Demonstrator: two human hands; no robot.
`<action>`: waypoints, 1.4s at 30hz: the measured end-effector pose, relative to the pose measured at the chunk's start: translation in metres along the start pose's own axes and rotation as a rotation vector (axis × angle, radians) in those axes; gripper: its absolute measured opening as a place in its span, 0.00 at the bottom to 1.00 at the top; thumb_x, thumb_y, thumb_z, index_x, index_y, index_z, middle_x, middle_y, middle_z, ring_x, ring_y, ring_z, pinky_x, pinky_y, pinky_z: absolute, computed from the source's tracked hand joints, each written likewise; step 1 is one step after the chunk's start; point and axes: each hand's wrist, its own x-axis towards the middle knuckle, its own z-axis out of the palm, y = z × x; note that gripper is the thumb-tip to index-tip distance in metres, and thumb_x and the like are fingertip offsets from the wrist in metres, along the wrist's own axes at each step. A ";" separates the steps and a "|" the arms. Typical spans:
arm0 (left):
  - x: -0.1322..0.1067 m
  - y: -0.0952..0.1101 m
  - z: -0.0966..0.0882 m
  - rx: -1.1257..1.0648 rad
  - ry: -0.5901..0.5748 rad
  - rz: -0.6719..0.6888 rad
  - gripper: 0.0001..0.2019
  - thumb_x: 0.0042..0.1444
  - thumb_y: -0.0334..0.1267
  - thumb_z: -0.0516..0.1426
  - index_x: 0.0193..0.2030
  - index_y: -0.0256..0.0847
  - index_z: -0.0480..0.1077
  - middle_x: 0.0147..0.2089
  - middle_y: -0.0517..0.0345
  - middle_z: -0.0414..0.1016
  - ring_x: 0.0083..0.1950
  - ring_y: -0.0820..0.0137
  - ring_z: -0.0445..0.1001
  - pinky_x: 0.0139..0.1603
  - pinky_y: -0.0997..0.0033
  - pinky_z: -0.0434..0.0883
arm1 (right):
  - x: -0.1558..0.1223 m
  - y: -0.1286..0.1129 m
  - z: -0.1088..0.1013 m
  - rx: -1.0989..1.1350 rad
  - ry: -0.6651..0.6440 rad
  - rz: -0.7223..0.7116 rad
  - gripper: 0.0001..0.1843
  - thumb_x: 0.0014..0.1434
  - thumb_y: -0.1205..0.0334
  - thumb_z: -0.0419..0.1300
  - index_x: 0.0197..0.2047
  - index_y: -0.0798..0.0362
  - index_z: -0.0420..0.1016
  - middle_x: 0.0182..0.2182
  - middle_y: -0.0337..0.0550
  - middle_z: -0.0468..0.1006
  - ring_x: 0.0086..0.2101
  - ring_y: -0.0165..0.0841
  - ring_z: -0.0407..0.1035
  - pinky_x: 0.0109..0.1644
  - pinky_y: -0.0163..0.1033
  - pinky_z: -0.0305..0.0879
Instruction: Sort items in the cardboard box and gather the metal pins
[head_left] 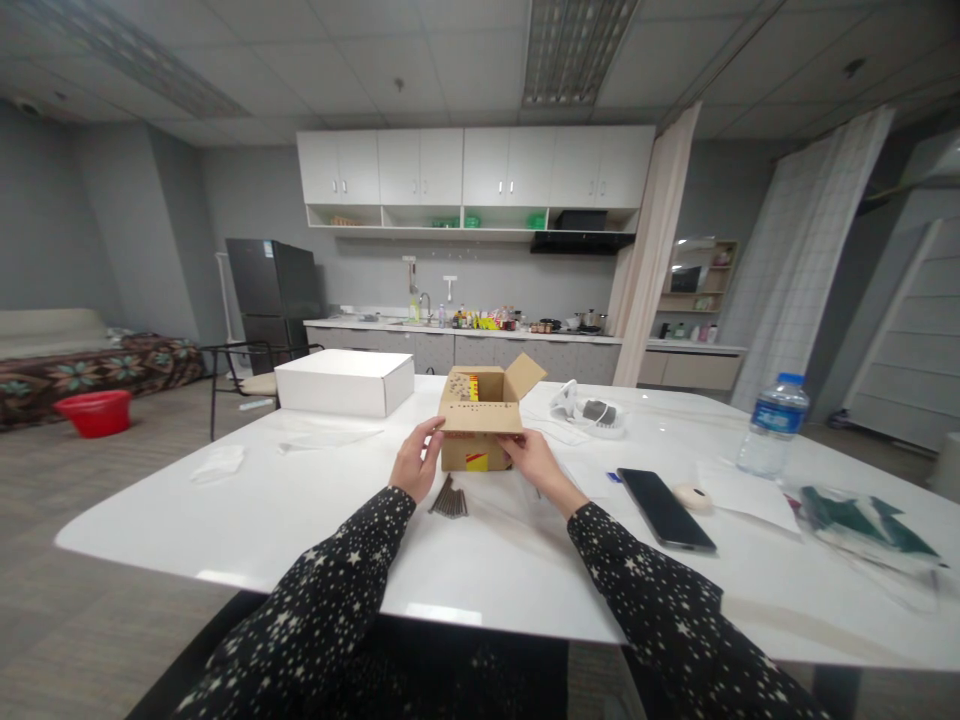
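A small brown cardboard box point(459, 455) with yellow and red printing stands in front of me on the white table, its top open. My left hand point(417, 462) pinches the left corner of its front flap point(484, 420), thumb and fingers at the edge. At the flap's right corner, my right hand point(546, 468) grips it, with some fingertips hidden against the box. The right side flap point(526, 374) sticks up and outward. Dark marks or holes show along the front flap. Just before the box lies a fanned bunch of long metal screws or nails point(450, 498), close to my left hand.
A white box point(337, 382) stands at the back left of the table point(247, 530). To the right are a white cabled device point(592, 410), a phone point(666, 510), a round beige object point(691, 497), a water bottle point(772, 425) and a green plastic packet point(870, 525).
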 end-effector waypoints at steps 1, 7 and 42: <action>0.000 0.000 0.000 0.001 -0.002 -0.002 0.16 0.65 0.44 0.49 0.56 0.43 0.68 0.53 0.50 0.75 0.48 0.67 0.75 0.45 0.66 0.74 | 0.000 0.000 -0.001 -0.007 -0.003 0.005 0.15 0.57 0.53 0.55 0.30 0.56 0.75 0.23 0.44 0.78 0.24 0.34 0.70 0.28 0.36 0.64; -0.002 -0.002 -0.001 -0.004 -0.015 -0.007 0.18 0.65 0.43 0.49 0.59 0.44 0.65 0.57 0.50 0.73 0.48 0.68 0.75 0.46 0.65 0.75 | 0.001 -0.003 -0.019 -0.117 0.098 0.045 0.10 0.53 0.60 0.56 0.27 0.55 0.75 0.21 0.43 0.77 0.26 0.35 0.71 0.32 0.36 0.64; 0.007 -0.019 -0.014 0.011 -0.014 0.004 0.18 0.65 0.42 0.49 0.60 0.43 0.65 0.57 0.49 0.73 0.49 0.68 0.75 0.47 0.65 0.74 | 0.050 -0.151 -0.024 -1.350 -0.456 -0.471 0.13 0.64 0.69 0.50 0.47 0.55 0.73 0.45 0.55 0.79 0.44 0.42 0.74 0.41 0.40 0.66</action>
